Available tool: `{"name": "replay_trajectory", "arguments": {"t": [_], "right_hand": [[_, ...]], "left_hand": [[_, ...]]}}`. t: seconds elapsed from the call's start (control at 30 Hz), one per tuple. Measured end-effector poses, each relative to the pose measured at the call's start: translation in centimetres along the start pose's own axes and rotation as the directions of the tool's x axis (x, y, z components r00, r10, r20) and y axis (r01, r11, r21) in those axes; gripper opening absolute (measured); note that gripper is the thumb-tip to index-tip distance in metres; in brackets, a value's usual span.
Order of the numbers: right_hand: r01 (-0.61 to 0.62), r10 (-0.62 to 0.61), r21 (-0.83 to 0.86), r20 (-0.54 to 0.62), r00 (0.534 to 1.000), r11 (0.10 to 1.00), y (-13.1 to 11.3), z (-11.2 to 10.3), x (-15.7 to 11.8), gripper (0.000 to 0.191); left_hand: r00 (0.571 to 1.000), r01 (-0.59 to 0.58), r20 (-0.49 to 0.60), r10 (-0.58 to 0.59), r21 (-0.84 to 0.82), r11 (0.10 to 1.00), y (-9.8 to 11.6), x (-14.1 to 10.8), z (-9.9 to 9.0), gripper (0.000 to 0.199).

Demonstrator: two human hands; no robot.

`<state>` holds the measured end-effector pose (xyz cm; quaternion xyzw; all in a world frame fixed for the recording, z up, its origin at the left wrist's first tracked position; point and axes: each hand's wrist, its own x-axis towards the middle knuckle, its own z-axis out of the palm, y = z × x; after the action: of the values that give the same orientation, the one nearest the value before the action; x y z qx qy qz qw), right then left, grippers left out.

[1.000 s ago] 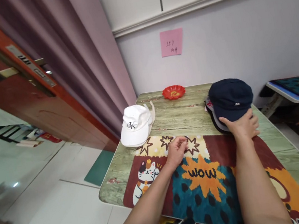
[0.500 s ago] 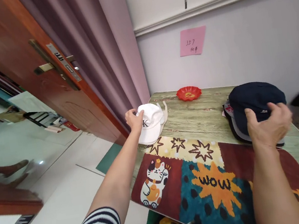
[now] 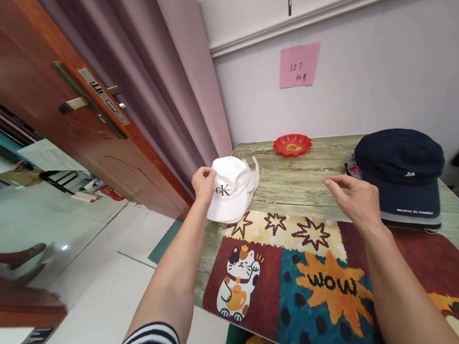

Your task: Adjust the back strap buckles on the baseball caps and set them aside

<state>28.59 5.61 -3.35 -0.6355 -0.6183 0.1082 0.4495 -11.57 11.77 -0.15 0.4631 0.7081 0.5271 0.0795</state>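
My left hand [image 3: 204, 185] is at the left side of a white cap [image 3: 231, 180] with dark letters on its front. Its thumb and fingers are pinched together on the edge of the crown. At least one more pale cap lies under the white one, with light straps at the back. My right hand [image 3: 354, 198] hovers over the mat's far edge, holding nothing, with thumb and forefinger a little apart. Just right of it a navy cap [image 3: 403, 170] sits on top of a stack of caps, its brim facing me.
A patterned mat [image 3: 269, 258] covers the near part of the wood-grain table [image 3: 287, 180]. A red scalloped dish [image 3: 292, 145] stands by the wall under a pink note [image 3: 300, 65]. To the left are a curtain, an open wooden door [image 3: 122, 154] and another person's foot [image 3: 29, 254].
My right hand has left the navy cap and moved left, over the mat. The white cap has shifted slightly left with my left hand, and more of its lettering shows.
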Motion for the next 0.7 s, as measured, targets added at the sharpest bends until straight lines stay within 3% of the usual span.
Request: {"name": "replay_trajectory", "arguments": {"t": [0.17,0.3,0.43,0.53,0.7], "right_hand": [[-0.103,0.075,0.241,0.121,0.990,0.965,0.1,0.1,0.1,0.040],[-0.284,0.084,0.569,0.351,0.933,0.771,-0.5,0.9,-0.2,0.046],[-0.489,-0.016,0.710,0.575,0.818,0.507,-2.3,1.8,-1.0,0.056],[-0.601,-0.133,0.738,0.659,0.740,0.307,-4.0,2.4,-1.7,0.068],[-0.603,-0.127,0.795,0.606,0.785,0.066,-4.6,2.0,-1.8,0.066]], "left_hand": [[0.988,-0.147,0.026,0.154,-0.187,0.971,4.0,0.0,-1.6,0.006],[0.961,-0.221,0.064,0.271,-0.416,0.882,8.1,-1.9,-2.0,0.010],[0.959,-0.106,0.156,0.237,-0.579,0.808,11.3,-5.5,-0.8,0.013],[0.953,0.017,0.243,0.181,-0.641,0.768,12.4,-8.7,0.8,0.013],[0.904,0.151,0.399,0.153,-0.632,0.760,12.6,-13.0,2.7,0.013]]}}
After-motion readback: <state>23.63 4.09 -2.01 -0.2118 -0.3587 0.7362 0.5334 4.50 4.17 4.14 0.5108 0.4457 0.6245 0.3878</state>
